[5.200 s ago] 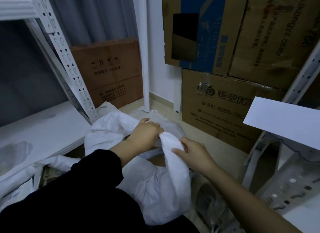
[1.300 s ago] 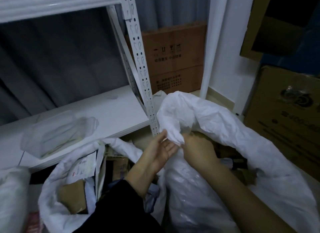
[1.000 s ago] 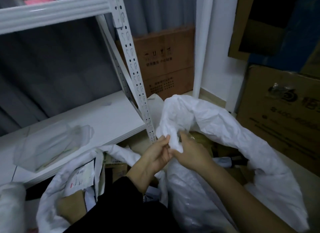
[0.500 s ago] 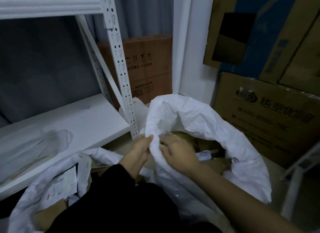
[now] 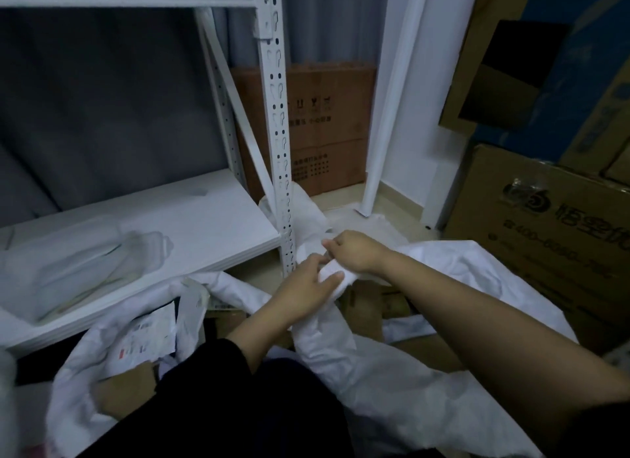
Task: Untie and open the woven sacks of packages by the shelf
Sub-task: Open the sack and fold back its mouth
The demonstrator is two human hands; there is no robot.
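At floor level by the shelf: two woven sacks, both white.
Sack one: woven sack [image 5: 392,382] lies at centre and right, its mouth spread wide with brown cartons showing inside; its gathered rim rises to the hands just beside the shelf upright [image 5: 278,133].
Sack two: second sack [image 5: 85,362] at lower left, mouth open, holding a brown package and one white labelled parcel [image 5: 145,335]; the label print is too blurred to read.
Hands: two, close together on one twisted fold of the first sack's rim. Left hand [image 5: 308,292] has fingers curled round the fold from below; right hand [image 5: 354,253] pinches the same fold from above.
Shelf: lower board [image 5: 204,229] carries one clear plastic bag [image 5: 78,263]; the board's front edge stands just behind the second sack.
Cartons: one reddish carton [image 5: 327,130] behind the upright, handling symbols printed, text unreadable. One brown carton [image 5: 552,225] at right bears a swirl logo, Chinese characters and digits beginning "400". One blue-and-brown carton [image 5: 552,65] is stacked above it.
Open room: a narrow strip of bare floor [image 5: 399,215] between sack, white post and cartons.
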